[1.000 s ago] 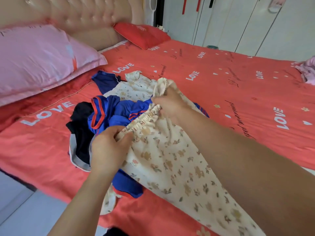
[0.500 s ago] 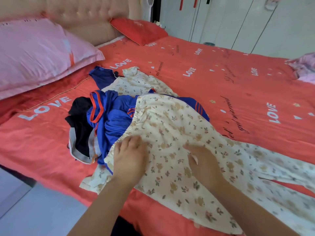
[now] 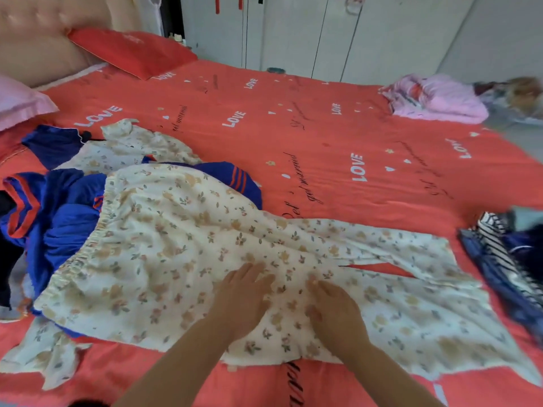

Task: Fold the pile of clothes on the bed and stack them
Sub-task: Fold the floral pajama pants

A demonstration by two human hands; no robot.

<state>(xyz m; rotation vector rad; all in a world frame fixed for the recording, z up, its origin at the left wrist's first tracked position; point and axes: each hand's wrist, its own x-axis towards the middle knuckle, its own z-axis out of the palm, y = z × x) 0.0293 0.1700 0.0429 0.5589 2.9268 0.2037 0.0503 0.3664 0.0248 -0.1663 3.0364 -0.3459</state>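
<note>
Across the red bedspread (image 3: 323,136), left hand (image 3: 241,301) and right hand (image 3: 335,312) press flat, fingers straight, on floral trousers (image 3: 176,245).

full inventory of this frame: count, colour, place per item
trousers: 1, cream floral, spread flat, near centre
blue clothes: count unclear, blue with orange stripes, under waistband
floral top: 1, cream, behind the blue clothes
navy garment: 1, navy, far left
bedspread: 1, red, LOVE print
red pillow: 1, red, far left
pink pillow: 1, pink, left edge
pink bundle: 1, pink, far right
striped pile: 1, navy and white, right edge
wardrobe: 1, white, background
left hand: flat on trousers
right hand: flat on trousers
</note>
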